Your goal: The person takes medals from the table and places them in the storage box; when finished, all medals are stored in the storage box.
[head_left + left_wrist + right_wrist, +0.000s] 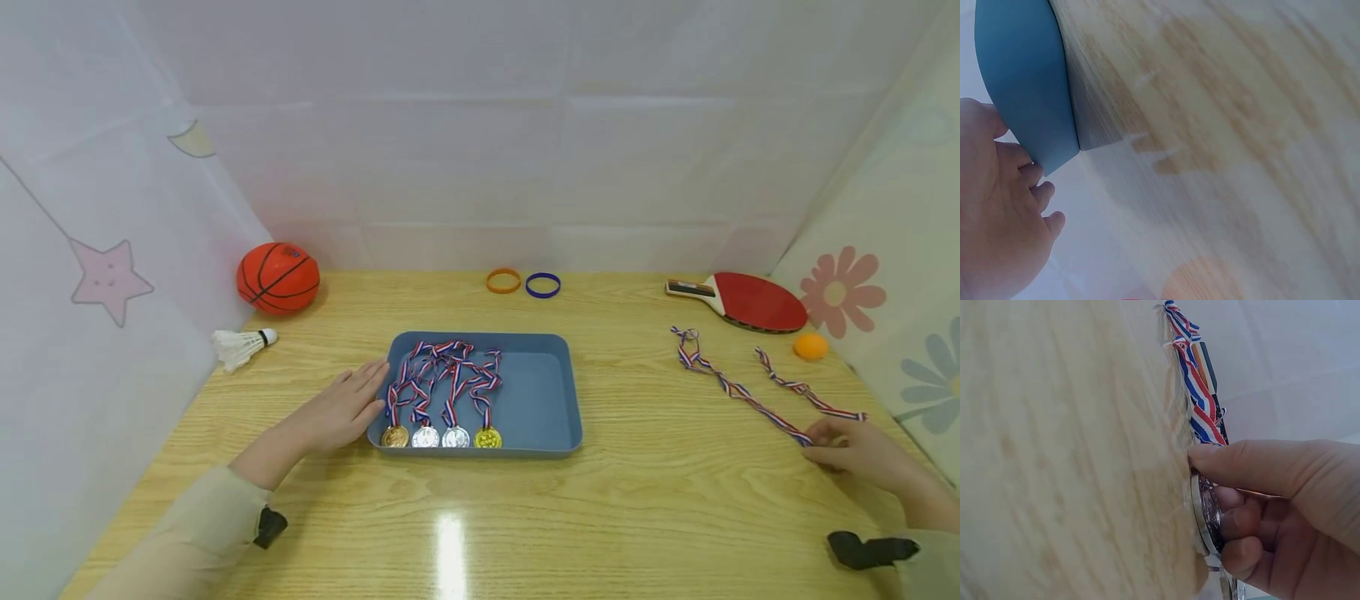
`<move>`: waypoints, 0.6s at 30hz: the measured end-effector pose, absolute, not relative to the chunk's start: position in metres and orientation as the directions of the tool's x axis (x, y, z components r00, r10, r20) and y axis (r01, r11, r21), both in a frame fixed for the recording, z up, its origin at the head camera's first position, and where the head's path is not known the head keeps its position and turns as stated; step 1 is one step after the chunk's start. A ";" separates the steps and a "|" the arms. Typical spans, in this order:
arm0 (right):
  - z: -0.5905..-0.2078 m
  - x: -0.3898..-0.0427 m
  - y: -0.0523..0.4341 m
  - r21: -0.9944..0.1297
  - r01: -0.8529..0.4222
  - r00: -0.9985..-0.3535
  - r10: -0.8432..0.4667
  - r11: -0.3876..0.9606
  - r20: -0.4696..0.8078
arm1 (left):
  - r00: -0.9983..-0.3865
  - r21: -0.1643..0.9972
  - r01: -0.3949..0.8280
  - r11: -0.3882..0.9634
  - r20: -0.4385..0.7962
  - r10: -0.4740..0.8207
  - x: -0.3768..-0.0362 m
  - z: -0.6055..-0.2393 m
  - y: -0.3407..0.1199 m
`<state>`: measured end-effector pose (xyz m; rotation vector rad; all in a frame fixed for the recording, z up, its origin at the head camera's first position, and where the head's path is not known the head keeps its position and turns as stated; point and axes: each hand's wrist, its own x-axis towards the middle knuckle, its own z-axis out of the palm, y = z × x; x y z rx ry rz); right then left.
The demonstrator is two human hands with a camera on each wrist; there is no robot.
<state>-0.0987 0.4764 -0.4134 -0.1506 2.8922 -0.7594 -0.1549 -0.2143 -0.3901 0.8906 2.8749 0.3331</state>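
Observation:
A blue-grey tray [540, 392] lies on the table, with several ribboned medals along its near edge. A bronze-toned medal [395, 437] is leftmost, a bright gold one [487, 438] rightmost, with silver ones between. My left hand [337, 412] rests against the tray's left wall, fingers extended. On the far right, my right hand [862, 454] pinches a medal [1207, 509] between thumb and curled fingers; its face is mostly hidden. A striped ribbon [738, 392] trails from it across the table. Another medal's ribbon [806, 390] lies beside it, its disc behind the hand.
A small basketball [278, 279] and a shuttlecock [243, 346] sit at the left. Orange [503, 281] and blue wristbands [543, 286] lie behind the tray. At the back right are a table-tennis bat [757, 302] and an orange ball [811, 346]. Cloth walls border the table.

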 end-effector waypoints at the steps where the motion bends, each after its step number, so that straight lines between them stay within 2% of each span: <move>1: -0.414 -0.098 0.476 -0.498 -0.062 -0.984 -0.137 0.865 -0.115 | -0.821 0.241 0.545 0.803 -0.042 0.570 -0.155 -0.390 -0.214; 7: -0.413 -0.097 0.476 -0.542 -0.106 -0.979 -0.184 0.834 -0.092 | -0.819 0.243 0.547 0.801 -0.042 0.572 -0.154 -0.389 -0.214; 12: -0.407 -0.101 0.474 -0.510 -0.075 -0.990 -0.127 0.857 -0.067 | -0.818 0.241 0.550 0.800 -0.039 0.574 -0.154 -0.390 -0.214; 18: -0.396 -0.108 0.468 -0.700 -0.005 -0.989 -0.107 0.714 -0.102 | -0.818 0.241 0.551 0.799 -0.035 0.574 -0.154 -0.388 -0.214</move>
